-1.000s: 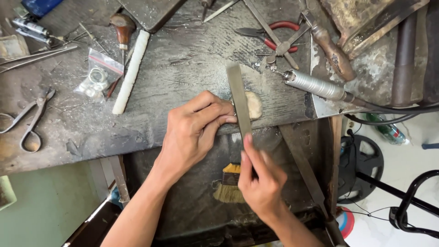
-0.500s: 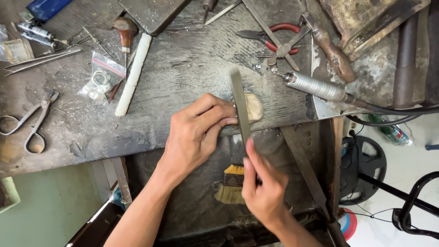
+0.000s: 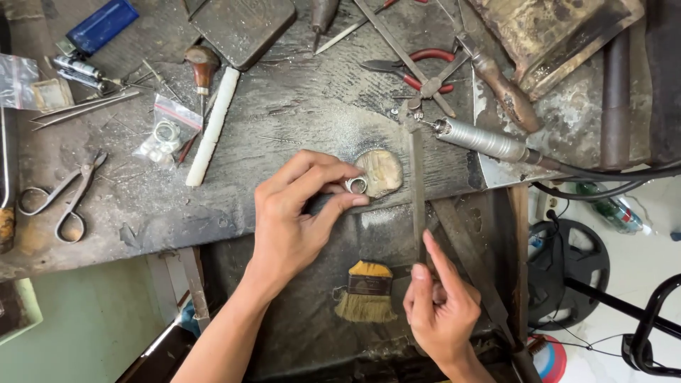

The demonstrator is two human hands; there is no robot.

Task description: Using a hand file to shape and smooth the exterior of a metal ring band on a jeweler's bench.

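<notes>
Nearest, our right hand (image 3: 441,312) pinches the flat file (image 3: 417,188), the left hand (image 3: 301,213) clamps the silver ring (image 3: 356,186) against the worn peg (image 3: 381,172) at the counter (image 3: 298,106) edge; steady, level strokes would serve best.

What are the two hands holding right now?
Left hand: closed, pinching a small silver ring against the worn bench peg.
Right hand: closed, holding a flat metal file upright.
</notes>
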